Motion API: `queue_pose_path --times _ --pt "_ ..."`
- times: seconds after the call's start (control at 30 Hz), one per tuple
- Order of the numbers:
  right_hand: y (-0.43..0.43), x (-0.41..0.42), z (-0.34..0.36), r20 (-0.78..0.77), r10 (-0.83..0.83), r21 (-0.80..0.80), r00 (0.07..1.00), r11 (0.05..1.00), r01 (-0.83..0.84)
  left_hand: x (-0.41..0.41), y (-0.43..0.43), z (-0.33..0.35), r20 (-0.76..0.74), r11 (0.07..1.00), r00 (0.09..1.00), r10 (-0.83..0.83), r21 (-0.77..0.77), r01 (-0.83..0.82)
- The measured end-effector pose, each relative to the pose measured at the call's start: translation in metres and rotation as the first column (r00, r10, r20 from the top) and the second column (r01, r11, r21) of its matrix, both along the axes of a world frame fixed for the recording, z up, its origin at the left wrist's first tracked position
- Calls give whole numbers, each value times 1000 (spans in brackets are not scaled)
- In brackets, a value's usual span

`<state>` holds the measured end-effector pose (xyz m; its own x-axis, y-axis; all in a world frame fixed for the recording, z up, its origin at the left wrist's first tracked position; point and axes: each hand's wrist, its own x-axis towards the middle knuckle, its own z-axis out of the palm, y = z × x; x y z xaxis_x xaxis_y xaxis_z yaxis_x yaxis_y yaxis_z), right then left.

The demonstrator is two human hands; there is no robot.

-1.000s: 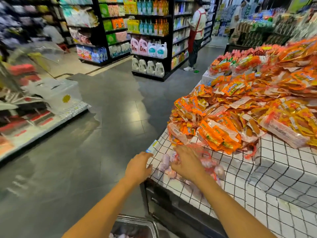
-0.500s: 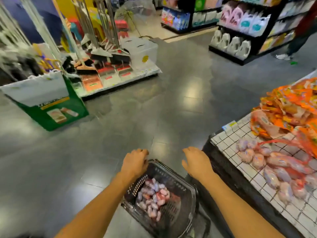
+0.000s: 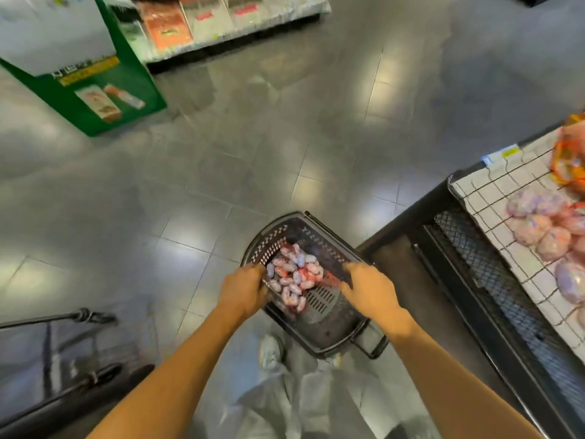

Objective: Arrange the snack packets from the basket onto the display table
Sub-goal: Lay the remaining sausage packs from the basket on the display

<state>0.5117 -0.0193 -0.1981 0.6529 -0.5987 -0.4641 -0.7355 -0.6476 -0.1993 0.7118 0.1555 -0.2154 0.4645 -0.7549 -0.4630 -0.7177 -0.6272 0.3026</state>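
Note:
A black plastic basket [image 3: 286, 224] stands on the floor left of the display table [image 3: 493, 198], which has a white grid-pattern cover. One clear snack packet [image 3: 292, 275] of pink and purple pieces lies inside the basket. My left hand [image 3: 243, 293] grips the packet's left edge. My right hand [image 3: 370, 291] pinches its red right end, with the fingertips hidden under the hand. Similar pink snack packets [image 3: 544, 229] lie on the table's near corner, and orange packets [image 3: 569, 163] are piled behind them.
A green cardboard display stand [image 3: 95, 90] is on the floor at upper left, with a low shelf [image 3: 221, 23] of goods behind it. A metal trolley frame [image 3: 63, 343] is at lower left. My shoe [image 3: 270, 350] is just below the basket. Grey tiled floor lies between.
My hands left the table's corner, swung left and dropped into the basket, where they now hold the packet. The view has tilted down toward the floor.

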Motion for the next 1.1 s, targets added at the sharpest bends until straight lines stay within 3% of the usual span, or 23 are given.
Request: queue_pose_path --times 0.17,0.33,0.6,1.1 --pt "-23 -12 -43 -107 50 75 993 996 -42 -26 -9 -42 -62 998 997 55 35 -53" --pt "-47 -29 -102 -99 99 160 990 984 -82 -66 -29 -92 -123 980 974 188 88 -178" --pt "-59 -39 -223 -144 142 307 979 947 -92 -122 -37 -205 -261 913 881 394 224 -342" --pt "-51 -37 -457 -236 40 370 971 928 52 -132 -66 -443 -399 877 793 460 344 -336"
